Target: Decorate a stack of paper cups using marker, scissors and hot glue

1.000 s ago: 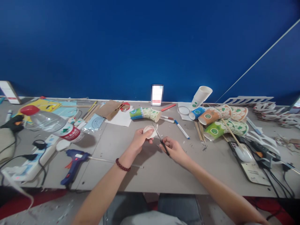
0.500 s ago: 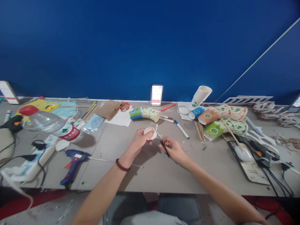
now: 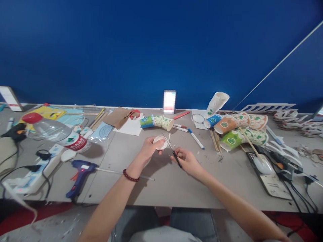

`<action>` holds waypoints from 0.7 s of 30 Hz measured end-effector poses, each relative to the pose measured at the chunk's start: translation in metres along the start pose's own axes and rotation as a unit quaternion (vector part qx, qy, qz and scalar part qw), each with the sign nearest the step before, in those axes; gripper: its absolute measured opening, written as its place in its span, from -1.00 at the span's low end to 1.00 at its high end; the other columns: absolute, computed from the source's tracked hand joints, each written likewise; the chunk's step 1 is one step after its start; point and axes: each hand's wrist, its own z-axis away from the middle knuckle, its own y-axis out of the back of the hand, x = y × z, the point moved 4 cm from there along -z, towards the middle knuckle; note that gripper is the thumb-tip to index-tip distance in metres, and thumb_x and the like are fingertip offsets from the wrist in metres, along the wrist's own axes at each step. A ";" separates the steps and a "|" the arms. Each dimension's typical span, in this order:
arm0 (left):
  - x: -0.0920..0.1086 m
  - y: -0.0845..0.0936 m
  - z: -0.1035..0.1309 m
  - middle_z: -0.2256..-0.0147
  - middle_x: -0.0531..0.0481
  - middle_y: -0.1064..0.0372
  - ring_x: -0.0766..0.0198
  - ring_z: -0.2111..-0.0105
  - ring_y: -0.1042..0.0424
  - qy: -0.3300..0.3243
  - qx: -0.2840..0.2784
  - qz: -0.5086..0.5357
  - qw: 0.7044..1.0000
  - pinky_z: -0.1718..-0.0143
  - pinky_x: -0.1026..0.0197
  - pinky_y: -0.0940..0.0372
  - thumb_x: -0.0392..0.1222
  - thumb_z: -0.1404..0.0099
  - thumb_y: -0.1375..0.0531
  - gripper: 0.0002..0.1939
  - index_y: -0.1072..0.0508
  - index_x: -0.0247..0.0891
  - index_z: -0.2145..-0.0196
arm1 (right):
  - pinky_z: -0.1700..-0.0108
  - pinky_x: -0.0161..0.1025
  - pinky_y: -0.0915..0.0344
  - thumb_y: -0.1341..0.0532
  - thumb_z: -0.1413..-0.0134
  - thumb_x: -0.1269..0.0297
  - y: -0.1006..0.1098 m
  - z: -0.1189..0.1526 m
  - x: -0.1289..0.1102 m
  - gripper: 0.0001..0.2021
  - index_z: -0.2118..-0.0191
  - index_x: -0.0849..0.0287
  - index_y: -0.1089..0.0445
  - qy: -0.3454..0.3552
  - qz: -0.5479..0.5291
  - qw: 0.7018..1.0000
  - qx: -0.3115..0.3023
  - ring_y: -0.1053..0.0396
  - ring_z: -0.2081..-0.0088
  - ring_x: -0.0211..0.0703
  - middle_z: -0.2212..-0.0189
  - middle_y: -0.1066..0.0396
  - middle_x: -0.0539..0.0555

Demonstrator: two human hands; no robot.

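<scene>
- Disc (image 3: 158, 143), white and roundish, is held above the middle of the tabletop (image 3: 202, 188), near its front half.
- My left hand (image 3: 148, 149) grips it, thumb laid over its face and fingers behind.
- My right hand (image 3: 186, 160) is closed around the dark handles of the scissors (image 3: 178, 159); the blades point up and left along the disc's right edge, though I cannot tell whether they touch it.
- Just beyond the blades lies a small white strip (image 3: 169, 137).
- Behind my hands, a curved piece of joined paper cups (image 3: 156, 123), blue, green and leaf-patterned, rests on its side.
- Right of that I see a blue-capped marker (image 3: 196, 139) and a red pen (image 3: 181, 115).
- Left of it, brown cardboard (image 3: 117, 117) overlaps a white sheet (image 3: 128, 128).
- A beaded bracelet (image 3: 130, 175) circles my left wrist.
- To my left lie a blue glue gun (image 3: 82, 174), a red-capped bottle (image 3: 60, 132) on its side, and a white power strip (image 3: 37, 176).
- To my right, orange cups (image 3: 225, 124) and green cups (image 3: 230, 140) lie beside wooden sticks (image 3: 215, 141).
- Behind those, a stack of white cups (image 3: 217, 102) leans near the blue wall (image 3: 161, 50).
</scene>
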 end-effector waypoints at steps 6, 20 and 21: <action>-0.001 0.001 -0.001 0.67 0.05 -0.30 0.39 0.70 -0.25 -0.007 0.011 0.039 0.999 0.64 0.31 -0.14 -0.03 -0.08 -0.26 -0.70 -0.41 -0.34 0.59 | 0.58 -0.38 0.05 -0.30 0.12 0.01 0.002 -0.003 0.004 -0.65 0.45 0.14 -0.18 -0.005 0.005 1.000 0.008 -0.01 0.64 -0.39 0.71 -0.15 -0.17; -0.002 -0.007 0.002 0.68 0.06 -0.30 0.40 0.73 -0.22 -0.021 0.042 0.012 0.999 0.64 0.30 -0.15 -0.01 -0.03 -0.27 -0.70 -0.41 -0.34 0.57 | 0.62 -0.40 0.05 -0.26 0.05 -0.03 0.001 -0.002 0.007 -0.65 0.41 0.13 -0.17 -0.011 -0.038 0.999 -0.015 0.00 0.66 -0.41 0.70 -0.12 -0.18; -0.002 -0.007 0.002 0.69 0.06 -0.30 0.40 0.73 -0.22 -0.022 0.042 0.005 0.999 0.64 0.30 -0.15 -0.01 -0.03 -0.27 -0.71 -0.42 -0.34 0.56 | 0.62 -0.40 0.05 -0.25 0.05 -0.03 0.001 -0.002 0.007 -0.65 0.41 0.13 -0.17 -0.011 -0.036 0.999 -0.016 0.00 0.66 -0.41 0.70 -0.12 -0.19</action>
